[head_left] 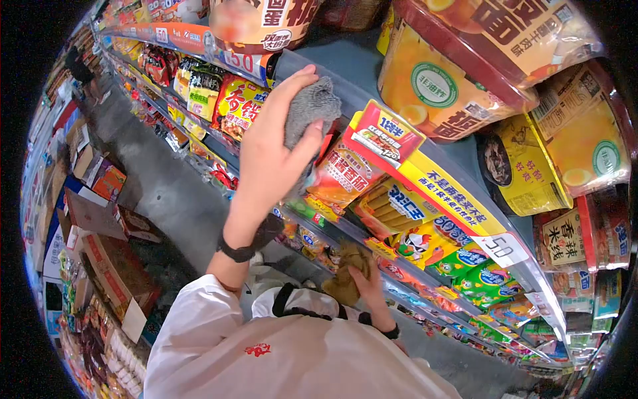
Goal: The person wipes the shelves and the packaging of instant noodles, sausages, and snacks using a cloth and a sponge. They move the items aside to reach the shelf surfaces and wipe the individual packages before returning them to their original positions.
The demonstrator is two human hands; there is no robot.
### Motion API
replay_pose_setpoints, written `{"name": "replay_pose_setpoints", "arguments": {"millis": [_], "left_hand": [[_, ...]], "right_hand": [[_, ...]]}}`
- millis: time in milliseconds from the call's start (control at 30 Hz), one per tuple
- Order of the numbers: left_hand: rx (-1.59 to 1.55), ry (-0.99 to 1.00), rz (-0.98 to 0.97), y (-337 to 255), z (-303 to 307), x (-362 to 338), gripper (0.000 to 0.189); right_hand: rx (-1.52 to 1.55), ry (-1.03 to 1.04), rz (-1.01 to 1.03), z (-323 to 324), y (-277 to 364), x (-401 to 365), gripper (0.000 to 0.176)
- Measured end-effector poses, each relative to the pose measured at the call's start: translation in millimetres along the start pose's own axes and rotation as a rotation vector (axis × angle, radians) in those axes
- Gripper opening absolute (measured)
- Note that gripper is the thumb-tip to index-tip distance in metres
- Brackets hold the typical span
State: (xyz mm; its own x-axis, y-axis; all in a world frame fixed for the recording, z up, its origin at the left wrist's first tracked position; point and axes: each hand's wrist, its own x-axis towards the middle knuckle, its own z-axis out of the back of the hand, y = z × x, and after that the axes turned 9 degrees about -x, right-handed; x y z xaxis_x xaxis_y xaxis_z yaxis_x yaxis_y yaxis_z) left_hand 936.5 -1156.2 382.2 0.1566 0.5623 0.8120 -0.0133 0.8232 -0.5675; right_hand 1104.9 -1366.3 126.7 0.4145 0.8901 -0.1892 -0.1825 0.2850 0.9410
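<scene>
My left hand (276, 143), at the upper middle, is closed on a grey cloth (312, 110), which lies against the shelf's front edge (372, 110). Just right of it stands a red and yellow price sign (387, 133), with a red-orange noodle pack (349, 174) below. Lower down, close to my body, my right hand (367, 284) is wrapped round a brown cloth (347, 272) beside the lower shelves. Part of the brown cloth is hidden behind its fingers.
Large noodle tubs (438, 83) stand on the upper shelf at the right. Colourful snack packs (488, 282) fill the tiers below. Open cardboard boxes (109, 266) sit across the grey aisle floor (176, 199). A person (83, 70) is far off at the upper left.
</scene>
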Motion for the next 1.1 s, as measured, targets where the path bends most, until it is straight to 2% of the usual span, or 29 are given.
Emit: {"name": "replay_pose_setpoints", "arguments": {"millis": [67,100,167,200,267,300,367,400,467,500,567,667,800,867,933,1000,1100], "left_hand": [[-0.109,0.030,0.047,-3,12,2,0.041],[-0.213,0.058,0.099,-2,18,2,0.040],[-0.343,-0.017,0.132,-1,32,-2,0.040],[-0.315,-0.065,0.147,-3,37,-7,0.040],[-0.284,-0.113,0.156,-6,50,-16,0.040],[-0.242,-0.127,0.186,-6,55,-21,0.040],[-0.199,-0.144,0.216,-3,63,-36,0.040],[-0.178,-0.189,0.311,2,64,-47,0.041],[-0.235,-0.227,0.474,7,64,-65,0.041],[-0.243,-0.222,0.476,13,64,-76,0.041],[-0.142,-0.321,0.633,27,65,-101,0.039],[-0.195,-0.248,0.728,33,72,-123,0.038],[-0.162,-0.186,0.756,26,74,-133,0.037],[-0.168,-0.177,0.762,25,74,-137,0.037],[-0.175,-0.160,0.773,22,74,-142,0.037],[-0.187,-0.165,0.841,17,74,-143,0.040],[-0.112,-0.136,0.795,10,75,-142,0.036]], "right_hand": [[-0.190,-0.186,0.325,16,119,-18,0.039],[-0.287,-0.294,0.449,21,145,-24,0.041],[-0.525,-0.448,0.736,41,180,-33,0.044],[-0.663,-0.493,0.900,54,194,-38,0.046],[-0.752,-0.791,1.092,62,220,-49,0.047],[-0.747,-0.790,1.094,59,229,-44,0.047],[-0.461,-1.241,1.391,51,252,-23,0.044],[-0.463,-1.242,1.390,51,261,-22,0.044],[-0.961,-1.049,1.085,52,276,-21,0.046],[-1.060,-0.987,0.971,47,281,-9,0.049],[-1.163,-0.976,1.011,38,284,8,0.053],[-1.119,-0.940,1.124,13,287,33,0.052],[-1.159,-0.981,1.244,-29,291,64,0.039],[-1.163,-0.944,1.199,-50,301,71,0.038],[-1.060,-0.938,1.249,-66,309,80,0.036],[-0.994,-0.898,1.245,-75,313,84,0.034],[-0.929,-0.855,1.259,-70,314,80,0.034]]}}
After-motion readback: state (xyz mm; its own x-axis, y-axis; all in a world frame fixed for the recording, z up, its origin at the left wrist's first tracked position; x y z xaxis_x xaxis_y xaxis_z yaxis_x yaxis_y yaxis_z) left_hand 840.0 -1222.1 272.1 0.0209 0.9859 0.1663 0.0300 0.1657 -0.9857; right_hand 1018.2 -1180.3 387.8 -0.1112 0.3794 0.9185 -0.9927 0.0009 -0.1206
